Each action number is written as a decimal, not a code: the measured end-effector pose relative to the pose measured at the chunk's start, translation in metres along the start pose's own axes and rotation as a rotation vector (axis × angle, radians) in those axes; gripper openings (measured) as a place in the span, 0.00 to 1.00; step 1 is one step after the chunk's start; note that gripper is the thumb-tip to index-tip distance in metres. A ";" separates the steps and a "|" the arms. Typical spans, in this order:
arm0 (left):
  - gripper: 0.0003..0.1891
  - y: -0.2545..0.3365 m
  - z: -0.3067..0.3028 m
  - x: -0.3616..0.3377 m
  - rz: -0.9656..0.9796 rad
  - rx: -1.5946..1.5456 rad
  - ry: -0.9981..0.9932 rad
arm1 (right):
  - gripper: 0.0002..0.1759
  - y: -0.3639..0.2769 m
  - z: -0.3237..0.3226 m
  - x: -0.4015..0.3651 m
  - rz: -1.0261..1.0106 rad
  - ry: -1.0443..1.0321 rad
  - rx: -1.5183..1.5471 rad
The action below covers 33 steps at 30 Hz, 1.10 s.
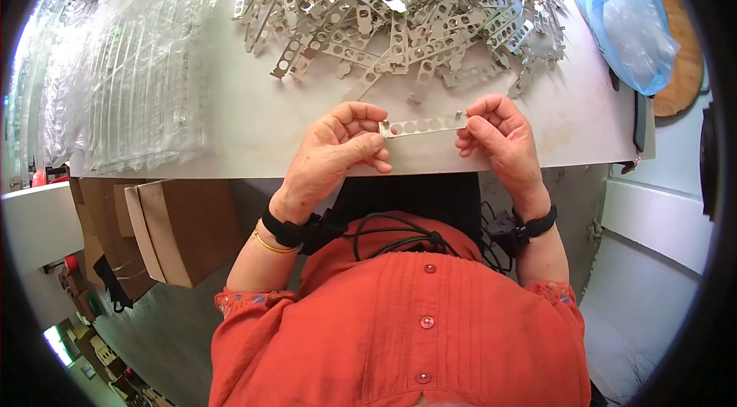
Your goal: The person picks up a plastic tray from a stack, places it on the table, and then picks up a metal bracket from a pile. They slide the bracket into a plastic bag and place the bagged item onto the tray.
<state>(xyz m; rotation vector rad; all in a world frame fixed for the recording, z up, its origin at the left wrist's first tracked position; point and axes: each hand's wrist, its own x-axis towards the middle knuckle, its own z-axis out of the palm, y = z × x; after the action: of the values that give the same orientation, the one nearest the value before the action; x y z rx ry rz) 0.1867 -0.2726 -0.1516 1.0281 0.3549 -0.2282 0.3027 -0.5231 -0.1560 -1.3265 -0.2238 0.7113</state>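
A flat metal bracket (424, 126) with a row of round holes is held level over the front part of the white table (261, 130). My left hand (338, 142) pinches its left end between thumb and fingers. At the other end, the thumb and fingers of my right hand (503, 138) are closed on the bracket. Beyond both hands lies a large heap of similar metal brackets (399, 31), loosely piled and overlapping.
Stacked clear plastic trays (146, 77) cover the table's left side. A blue plastic bag (629, 23) sits at the right, by a round wooden surface (679, 61). Below the table's left edge stands an open cardboard box (180, 230).
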 end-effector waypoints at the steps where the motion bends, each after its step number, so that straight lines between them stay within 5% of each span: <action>1: 0.17 0.000 0.000 0.000 0.008 -0.003 -0.003 | 0.09 0.000 0.000 0.000 0.003 -0.002 0.001; 33: 0.16 -0.010 -0.008 0.008 0.087 -0.094 -0.064 | 0.12 0.000 -0.003 -0.007 -0.054 -0.092 -0.016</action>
<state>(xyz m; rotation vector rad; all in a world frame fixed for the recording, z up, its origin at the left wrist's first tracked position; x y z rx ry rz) 0.1888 -0.2713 -0.1666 0.9389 0.2605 -0.1641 0.2984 -0.5298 -0.1553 -1.2997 -0.3386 0.7273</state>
